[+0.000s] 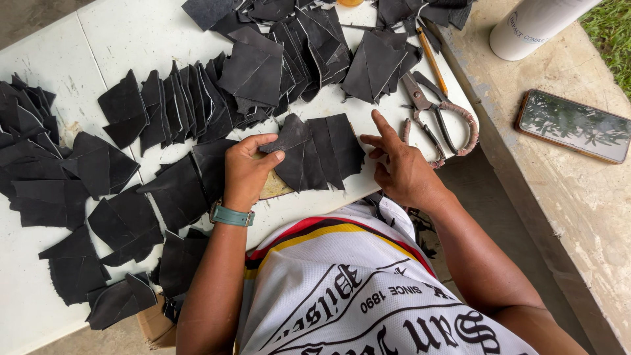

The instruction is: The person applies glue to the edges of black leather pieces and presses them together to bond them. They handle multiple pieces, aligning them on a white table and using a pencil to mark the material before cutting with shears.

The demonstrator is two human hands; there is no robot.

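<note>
**Hands at a stack of black cut pieces**

Left hand (246, 172) pinches the left edge of the black stack (319, 151) at the near edge of the white surface (59, 59). Right hand (397, 167), open with forefinger raised, hovers just right of the stack, holding nothing. Scissors (437, 118) and a pencil (430, 59) lie right of the stack; more black pieces (177, 108) spread left and beyond it.

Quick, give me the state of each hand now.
Left hand: closed, pinching the black leather pieces.
Right hand: open, holding nothing, fingers beside those pieces.
</note>
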